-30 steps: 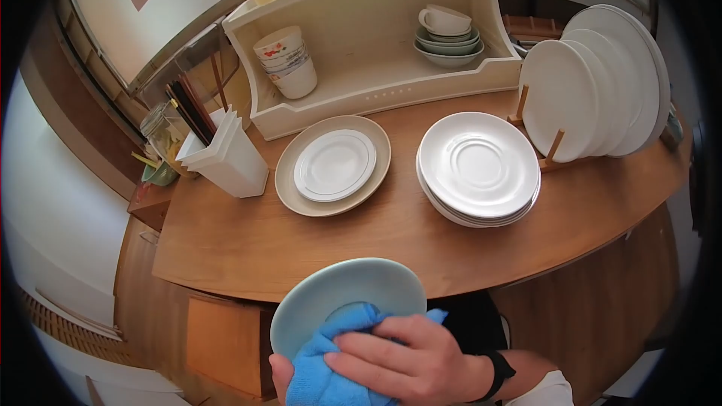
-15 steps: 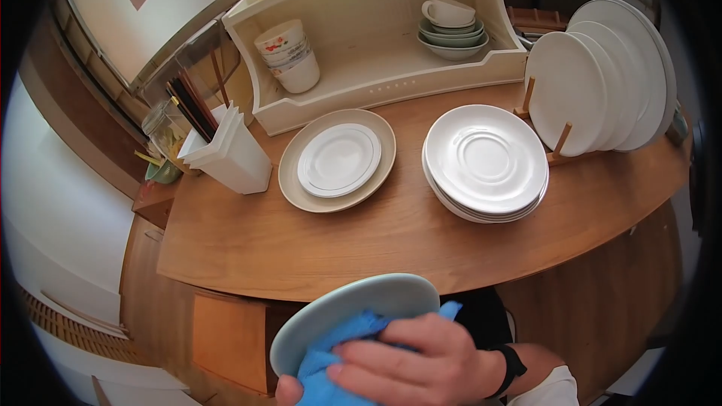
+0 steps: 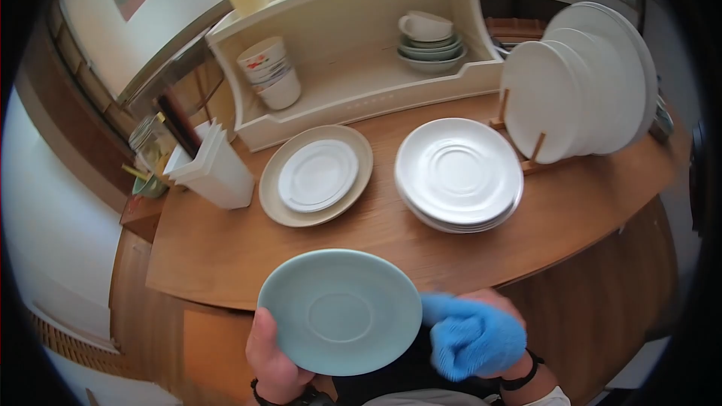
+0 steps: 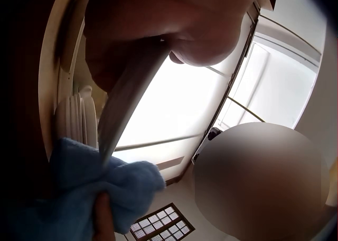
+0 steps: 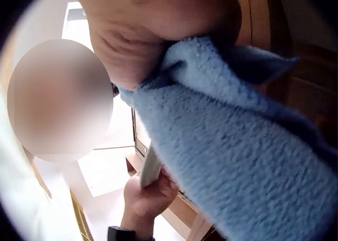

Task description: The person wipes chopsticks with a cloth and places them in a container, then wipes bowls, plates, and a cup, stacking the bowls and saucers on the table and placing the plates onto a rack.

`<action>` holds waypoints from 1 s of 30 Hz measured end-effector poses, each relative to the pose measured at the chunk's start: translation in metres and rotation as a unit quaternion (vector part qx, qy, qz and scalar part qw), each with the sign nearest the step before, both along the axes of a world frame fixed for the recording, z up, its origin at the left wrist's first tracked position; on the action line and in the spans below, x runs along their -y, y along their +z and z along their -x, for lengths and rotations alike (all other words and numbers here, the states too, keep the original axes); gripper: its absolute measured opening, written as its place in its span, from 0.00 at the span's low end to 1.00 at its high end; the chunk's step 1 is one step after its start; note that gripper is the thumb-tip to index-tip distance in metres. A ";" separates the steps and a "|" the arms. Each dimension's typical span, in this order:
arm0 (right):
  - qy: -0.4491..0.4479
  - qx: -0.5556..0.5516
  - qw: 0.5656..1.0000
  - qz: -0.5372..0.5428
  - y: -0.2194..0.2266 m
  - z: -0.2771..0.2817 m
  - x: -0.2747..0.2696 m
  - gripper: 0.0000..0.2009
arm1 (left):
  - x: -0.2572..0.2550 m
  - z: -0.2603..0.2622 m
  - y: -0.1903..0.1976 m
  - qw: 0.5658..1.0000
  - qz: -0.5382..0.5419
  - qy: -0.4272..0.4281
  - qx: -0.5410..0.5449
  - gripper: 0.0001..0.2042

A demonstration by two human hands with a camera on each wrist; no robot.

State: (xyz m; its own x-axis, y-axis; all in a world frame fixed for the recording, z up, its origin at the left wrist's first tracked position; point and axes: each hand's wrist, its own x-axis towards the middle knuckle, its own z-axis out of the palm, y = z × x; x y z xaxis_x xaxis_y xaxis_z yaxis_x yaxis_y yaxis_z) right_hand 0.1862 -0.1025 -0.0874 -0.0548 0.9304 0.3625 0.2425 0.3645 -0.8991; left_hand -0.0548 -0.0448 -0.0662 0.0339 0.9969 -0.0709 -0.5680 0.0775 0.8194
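Note:
A pale green plate (image 3: pixel 340 312) faces up at the front of the head view, tilted, its inside uncovered. My left hand (image 3: pixel 274 353) grips its left edge, thumb on the rim. Beside the plate's right edge my right hand (image 3: pixel 502 323) holds a bunched blue cloth (image 3: pixel 470 337), which hides most of the fingers. In the left wrist view the plate (image 4: pixel 132 93) is edge-on in the left hand (image 4: pixel 169 19), with the cloth (image 4: pixel 127 183) at its far edge. The right wrist view shows the cloth (image 5: pixel 232 151) hanging from the right hand (image 5: pixel 163 19).
On the wooden table (image 3: pixel 331 252) stand a beige plate (image 3: pixel 272 199) bearing white plates, a stack of white plates (image 3: pixel 459 173), a rack of upright plates (image 3: pixel 545 105) and a white utensil holder (image 3: pixel 218 169). Behind them, a cream shelf (image 3: pixel 353 68) holds cups (image 3: pixel 280 86) and bowls (image 3: pixel 430 60).
My right hand and the cloth have moved off the plate's inside to its right. The plate has turned to show its face, and my left hand now shows more.

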 end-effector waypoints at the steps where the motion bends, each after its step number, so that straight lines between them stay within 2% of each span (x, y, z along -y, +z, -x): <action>1: 0.092 -0.001 0.995 0.048 0.017 -0.003 -0.002 0.15 | -0.002 0.006 -0.006 0.999 -0.009 -0.046 -0.010 0.29; 3: 0.150 -0.216 0.957 0.119 0.023 0.004 -0.001 0.15 | -0.004 0.000 -0.006 0.994 -0.024 -0.102 -0.023 0.28; 4: 0.142 -0.327 0.905 0.232 0.030 0.009 0.004 0.11 | -0.002 -0.009 -0.004 0.995 -0.046 -0.060 -0.068 0.27; 5: 0.134 -0.429 0.826 0.340 0.033 0.010 0.009 0.10 | -0.001 -0.014 -0.003 0.991 -0.067 -0.014 -0.112 0.25; 6: 0.132 -0.432 0.827 0.335 0.027 0.008 0.010 0.10 | -0.004 -0.018 0.000 0.991 -0.071 -0.018 -0.114 0.25; 7: 0.103 -0.283 0.928 0.218 0.017 0.006 0.008 0.09 | -0.008 -0.020 0.003 0.981 -0.144 -0.014 -0.129 0.19; 8: 0.069 -0.120 0.986 0.095 0.007 0.004 0.008 0.07 | -0.012 -0.023 0.007 0.966 -0.215 -0.008 -0.143 0.13; 9: 0.068 -0.123 0.986 0.094 0.000 0.002 0.010 0.07 | -0.016 -0.024 0.013 0.965 -0.216 -0.010 -0.145 0.13; 10: 0.056 -0.215 0.965 0.136 -0.007 0.001 0.012 0.09 | -0.023 -0.025 0.021 0.926 -0.269 -0.009 -0.265 0.11; 11: 0.046 -0.305 0.935 0.176 -0.010 -0.001 0.013 0.12 | -0.029 -0.026 0.030 0.868 -0.318 -0.006 -0.381 0.10; 12: 0.049 -0.307 0.935 0.173 -0.004 -0.004 0.014 0.12 | -0.034 -0.027 0.040 0.866 -0.320 -0.004 -0.384 0.10; 14: 0.119 -0.305 0.906 0.270 0.013 -0.013 0.018 0.19 | -0.047 -0.034 0.059 0.854 -0.287 -0.101 -0.421 0.09; 15: 0.120 -0.305 0.906 0.267 0.006 -0.014 0.019 0.19 | -0.054 -0.042 0.065 0.874 -0.274 -0.121 -0.383 0.10; 17: 0.104 -0.321 0.940 0.047 -0.013 -0.012 0.020 0.13 | -0.073 -0.058 0.085 0.863 -0.286 -0.151 -0.389 0.11; 18: 0.013 -0.231 0.972 0.049 0.004 -0.009 0.026 0.10 | -0.084 -0.071 0.089 0.867 -0.291 -0.148 -0.377 0.12; 20: -0.022 -0.403 0.892 0.202 -0.025 -0.009 0.033 0.11 | -0.108 -0.092 0.087 0.871 -0.298 -0.143 -0.364 0.13; 24: -0.039 -0.340 0.924 0.169 -0.027 -0.012 0.032 0.14 | -0.151 -0.117 0.073 0.865 -0.273 -0.203 -0.369 0.15; 26: 0.047 -0.538 0.824 0.171 -0.026 -0.015 0.033 0.16 | -0.155 -0.125 0.071 0.861 -0.258 -0.224 -0.376 0.16; 30: 0.047 -0.539 0.823 0.174 -0.044 -0.019 0.032 0.17 | -0.157 -0.131 0.067 0.834 -0.259 -0.196 -0.446 0.16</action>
State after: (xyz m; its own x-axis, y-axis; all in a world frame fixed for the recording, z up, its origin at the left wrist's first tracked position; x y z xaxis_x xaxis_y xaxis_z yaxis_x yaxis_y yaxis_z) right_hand 0.2048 -0.1349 -0.1309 0.0453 0.9982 -0.0404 -0.7792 0.0100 -0.6266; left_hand 0.0763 0.1120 0.0008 0.5290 0.8261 0.1942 0.2710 -0.3813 0.8838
